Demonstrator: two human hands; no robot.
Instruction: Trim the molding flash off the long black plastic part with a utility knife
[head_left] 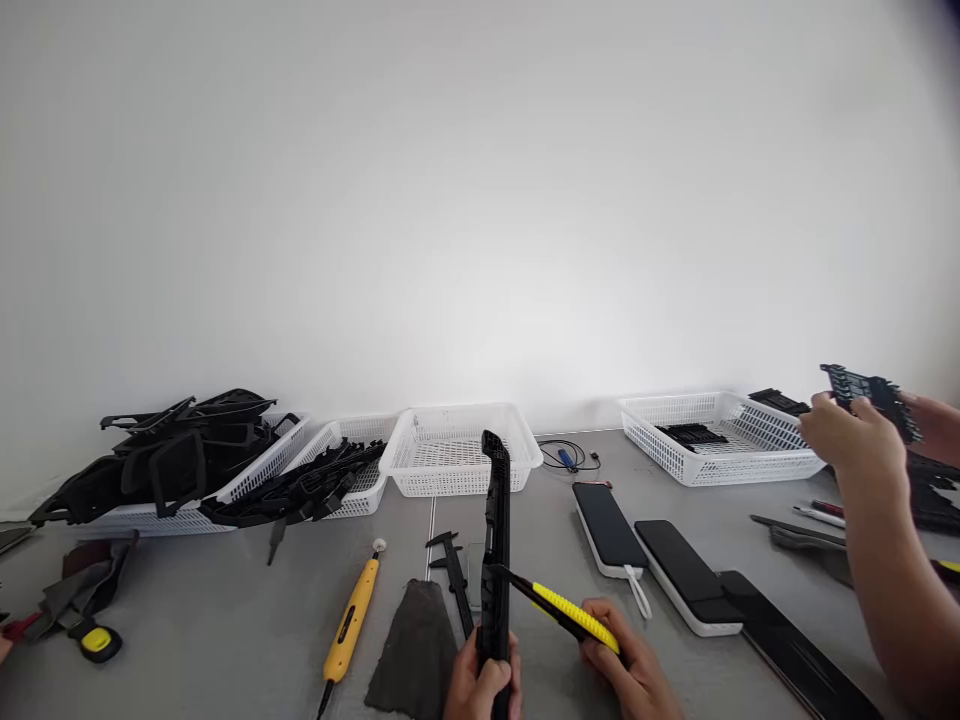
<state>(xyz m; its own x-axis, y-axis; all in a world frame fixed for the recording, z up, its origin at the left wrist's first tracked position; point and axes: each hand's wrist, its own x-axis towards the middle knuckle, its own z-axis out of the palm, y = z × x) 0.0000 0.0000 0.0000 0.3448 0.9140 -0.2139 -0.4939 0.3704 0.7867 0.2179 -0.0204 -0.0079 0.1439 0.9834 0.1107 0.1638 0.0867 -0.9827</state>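
My left hand [484,680] is closed around the lower end of a long black plastic part [496,520], which stands nearly upright and has a bent top end. In my right hand [626,660] is a yellow and black utility knife [574,610]. Its dark blade tip meets the right edge of the plastic part, or lies just in front of it. Left of my hands lie a grey cloth [416,650], a black caliper [452,575] and a yellow pen-shaped power tool [352,620] with a round white tip.
White baskets hold black plastic frames [172,460] and thin black parts [322,480]; another white basket [461,490] stands ahead. Phones [611,525] on white power banks lie to the right. At far right, another person's hands [862,440] hold a black comb-like part [870,395] near a basket [720,470].
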